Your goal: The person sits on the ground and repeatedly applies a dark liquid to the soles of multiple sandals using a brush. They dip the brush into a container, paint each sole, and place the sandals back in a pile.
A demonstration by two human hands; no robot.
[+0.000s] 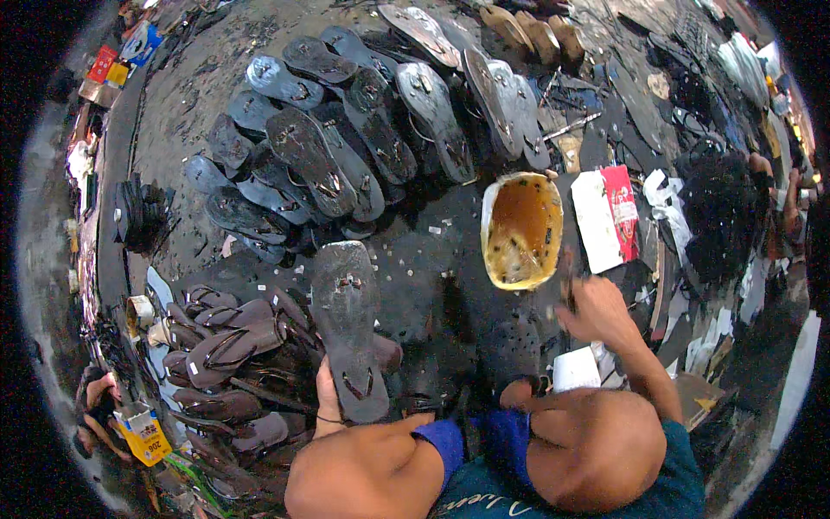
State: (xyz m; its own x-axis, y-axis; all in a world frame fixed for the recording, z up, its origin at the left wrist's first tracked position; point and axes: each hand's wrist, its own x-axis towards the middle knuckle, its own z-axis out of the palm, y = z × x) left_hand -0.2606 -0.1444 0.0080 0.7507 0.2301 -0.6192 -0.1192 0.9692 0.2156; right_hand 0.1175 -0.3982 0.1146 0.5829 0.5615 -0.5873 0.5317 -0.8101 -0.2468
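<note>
My left hand [328, 389] grips a dark grey flip-flop sole [344, 316] near its lower end, underside up, with strap anchors showing at both ends. Part of a brown flip-flop [387, 353] sticks out from behind it. On the right, my right hand [596, 313] is curled with its fingers together beside a cut-open yellow container [524, 208]. Something dark and slim seems to be at its fingertips, too blurred to name. Amber-coloured material with dark specks coats the container's inside. Between my hands, above my knees, lies dark ground.
Many grey soles [311, 160] lie in overlapping rows ahead. Brown flip-flops [229, 346] are piled at my left. A red and white box [605, 216] lies right of the container, near a black heap [718, 216]. A white block [576, 369] sits below my right hand.
</note>
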